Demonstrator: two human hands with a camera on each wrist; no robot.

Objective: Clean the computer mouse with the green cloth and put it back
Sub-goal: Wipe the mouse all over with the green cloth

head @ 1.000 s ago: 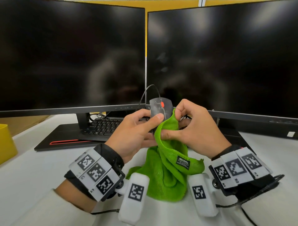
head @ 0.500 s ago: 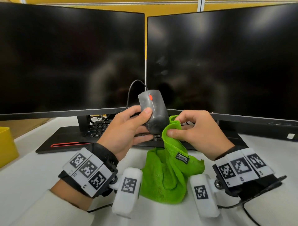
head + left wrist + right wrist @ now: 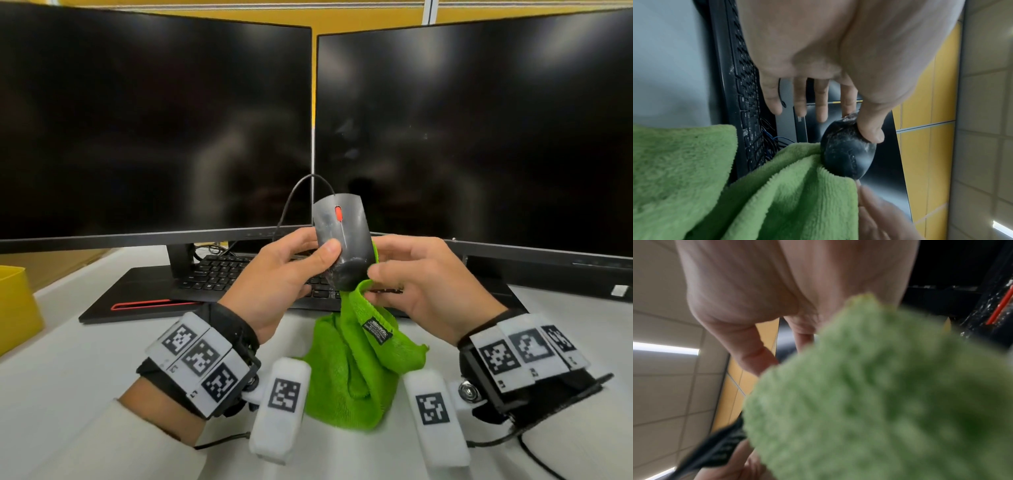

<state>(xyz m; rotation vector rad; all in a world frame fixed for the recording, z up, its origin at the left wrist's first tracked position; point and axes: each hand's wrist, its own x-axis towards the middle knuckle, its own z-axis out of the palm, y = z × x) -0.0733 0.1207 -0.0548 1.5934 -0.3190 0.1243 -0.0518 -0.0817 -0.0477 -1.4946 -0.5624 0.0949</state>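
Two hands meet above the white desk (image 3: 68, 394), in front of two dark screens. The left hand (image 3: 274, 277) holds the black computer mouse (image 3: 342, 246) up in the air. Its thumb presses on the top of the mouse, and its fingers go around the far side. In the left wrist view, the thumb sits on the mouse (image 3: 846, 152) and the other fingers (image 3: 822, 104) look mostly straight. The mouse has a red wheel and points up, with its cord looping off the top. It looks dusty and smudged.

The right hand (image 3: 421, 284) pinches the green cloth (image 3: 356, 370) between thumb and fingers. The top of the cloth touches the right side and bottom end of the mouse. The rest of the cloth hangs down, and its bottom rests on the desk between the wrists. A small black tag is sewn on it. In the right wrist view, the cloth (image 3: 869, 394) is a blurry green blob.

A black keyboard (image 3: 222, 270) lies behind the hands. A yellow box (image 3: 17, 308) sits at the far left.
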